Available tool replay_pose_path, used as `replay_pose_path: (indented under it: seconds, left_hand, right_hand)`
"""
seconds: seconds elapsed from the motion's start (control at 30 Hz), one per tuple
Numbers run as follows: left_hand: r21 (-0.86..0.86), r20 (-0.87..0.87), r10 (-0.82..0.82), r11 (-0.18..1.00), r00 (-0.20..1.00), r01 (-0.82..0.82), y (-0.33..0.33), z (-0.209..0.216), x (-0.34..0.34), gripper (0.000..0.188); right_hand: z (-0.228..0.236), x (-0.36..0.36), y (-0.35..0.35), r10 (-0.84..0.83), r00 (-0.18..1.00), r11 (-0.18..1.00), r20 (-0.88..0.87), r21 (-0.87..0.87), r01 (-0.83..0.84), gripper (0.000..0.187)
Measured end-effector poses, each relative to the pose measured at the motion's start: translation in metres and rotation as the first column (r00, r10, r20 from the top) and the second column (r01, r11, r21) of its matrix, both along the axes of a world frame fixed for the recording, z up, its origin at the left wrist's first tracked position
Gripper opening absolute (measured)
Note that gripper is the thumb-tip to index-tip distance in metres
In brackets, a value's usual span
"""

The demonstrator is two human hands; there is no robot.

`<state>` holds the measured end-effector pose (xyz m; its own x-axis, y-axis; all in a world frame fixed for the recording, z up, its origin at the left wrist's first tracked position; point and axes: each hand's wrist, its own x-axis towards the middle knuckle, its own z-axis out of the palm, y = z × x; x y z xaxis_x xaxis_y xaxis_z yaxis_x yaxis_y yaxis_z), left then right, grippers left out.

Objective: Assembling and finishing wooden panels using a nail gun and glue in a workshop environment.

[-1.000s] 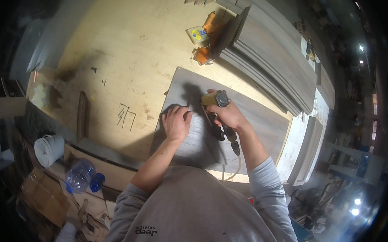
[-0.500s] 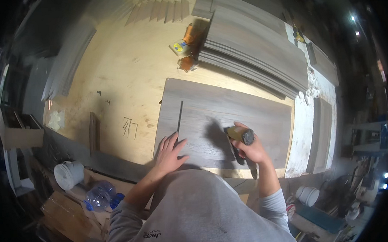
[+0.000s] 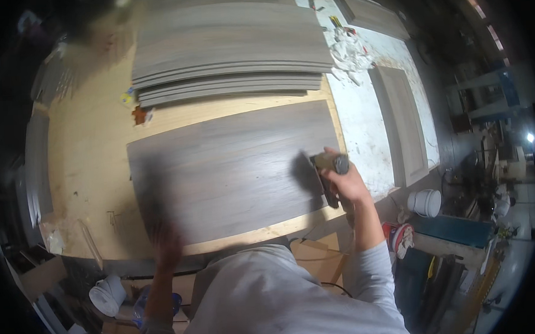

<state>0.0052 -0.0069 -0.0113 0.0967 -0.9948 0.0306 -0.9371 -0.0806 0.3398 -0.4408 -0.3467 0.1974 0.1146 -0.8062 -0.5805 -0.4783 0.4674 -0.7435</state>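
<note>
A wide grey-brown wood panel lies flat on the pale worktable in front of me. My right hand is wrapped round what looks like a nail gun, with a yellowish body, a dark rounded end and a slim dark lower part. It is held over the panel's right end, tilted; I cannot tell whether it touches the wood. At the panel's near left corner, my left hand is smeared by motion. Its fingers and anything in them cannot be made out. A dark shadow falls on the panel beyond it.
Behind the panel rises a stack of similar panels. To the right, a white surface bears a crumpled white cloth and a framed panel. White buckets stand below the table's edge. Thin bent pieces lie at left.
The view has swung, so the panel appears more level. My left hand has moved to the near left corner. The thin dark strip no longer shows on the panel. The right hand still grips the nail gun.
</note>
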Motion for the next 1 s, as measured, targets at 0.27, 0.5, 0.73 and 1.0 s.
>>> replay_pose_path:
  seconds: [0.27, 0.5, 0.73, 1.0]
  left_hand:
    - [0.190, 0.183, 0.139, 0.966, 0.973, -0.173, -0.020, 0.017, -0.025, 0.050]
    - [0.167, 0.187, 0.208, 0.956, 0.960, -0.240, -0.033, 0.040, -0.046, 0.051]
    - [0.105, 0.221, 0.158, 0.977, 0.963, -0.184, -0.034, 0.045, -0.048, 0.048]
    - [0.093, 0.157, 0.213, 0.969, 0.964, -0.229, -0.032, 0.044, -0.047, 0.045]
  right_hand:
    - [-0.025, -0.035, -0.098, 0.046, 0.998, 0.999, 0.048, -0.013, -0.046, 0.064]
    - [-0.042, -0.034, -0.127, 0.176, 0.983, 0.983, 0.049, 0.050, -0.178, 0.065]
    - [-0.039, -0.032, -0.134, 0.227, 0.973, 0.971, 0.049, 0.070, -0.230, 0.065]
    - [-0.047, -0.031, -0.148, 0.315, 0.949, 0.947, 0.009, 0.062, -0.315, 0.063]
